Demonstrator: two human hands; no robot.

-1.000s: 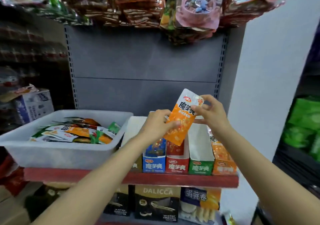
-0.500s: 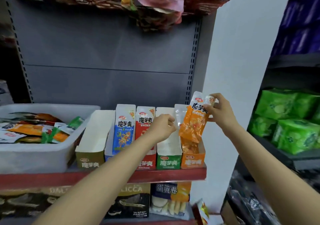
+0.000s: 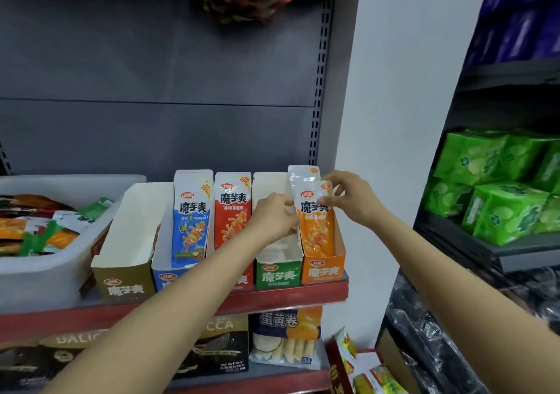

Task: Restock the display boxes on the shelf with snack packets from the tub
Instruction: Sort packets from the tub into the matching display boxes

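Several display boxes stand in a row on the red-edged shelf (image 3: pixel 303 296). An orange snack packet (image 3: pixel 315 227) stands upright inside the orange display box (image 3: pixel 325 269) at the right end, in front of another packet. My right hand (image 3: pixel 351 199) pinches its top right corner. My left hand (image 3: pixel 272 217) holds its left edge, above the green display box (image 3: pixel 278 275). The blue box (image 3: pixel 168 277) and the red box hold one packet each. The brown box (image 3: pixel 121 284) shows no packets. The white tub (image 3: pixel 45 266) with mixed packets sits at the left.
A grey back panel (image 3: pixel 151 90) rises behind the boxes, with bagged goods hanging above. A white wall (image 3: pixel 394 120) borders the shelf on the right. Green packs (image 3: pixel 500 187) fill a dark rack further right. Boxed snacks sit on the shelf below.
The orange packet has gone down from above the boxes into the orange box. Both hands followed it and still hold it. The view shifted right, away from the tub.
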